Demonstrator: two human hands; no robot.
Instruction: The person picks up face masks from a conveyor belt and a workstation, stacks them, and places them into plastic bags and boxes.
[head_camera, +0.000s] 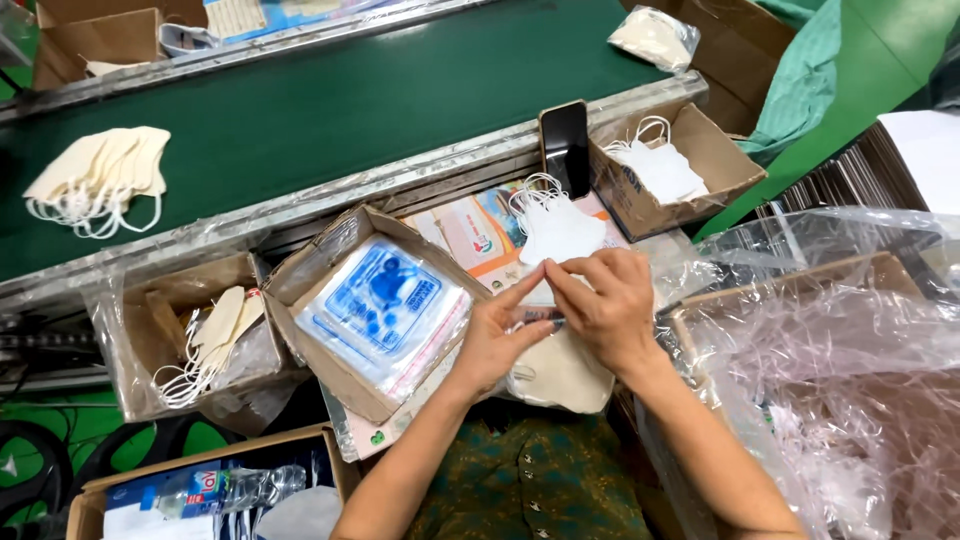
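In the head view, a flat clear bag (556, 370) with a cream mask inside it is held at the bench edge, just below a loose white mask (558, 232) that lies on printed sheets. The bag's top edge is being pressed between both hands, so the mask seems already slipped in and the closing of the bag appears to be in hand, not finished.

Much is left, by the look of it: a stack of empty printed bags (385, 312) is kept in an open carton just left of the hands, cream masks (215, 335) stand in the carton further left, more white masks (662, 168) sit in a carton to the upper right, and a pile of cream masks (100, 178) lies on the green conveyor belt (350, 110).

The left hand (497, 340) is set with thumb and forefinger brought together on the bag's upper strip, the other fingers curled beneath. The right hand (608, 305) is laid over from the other side, its fingertips pinched onto the same strip and touching the left forefinger. No fingers are spread.
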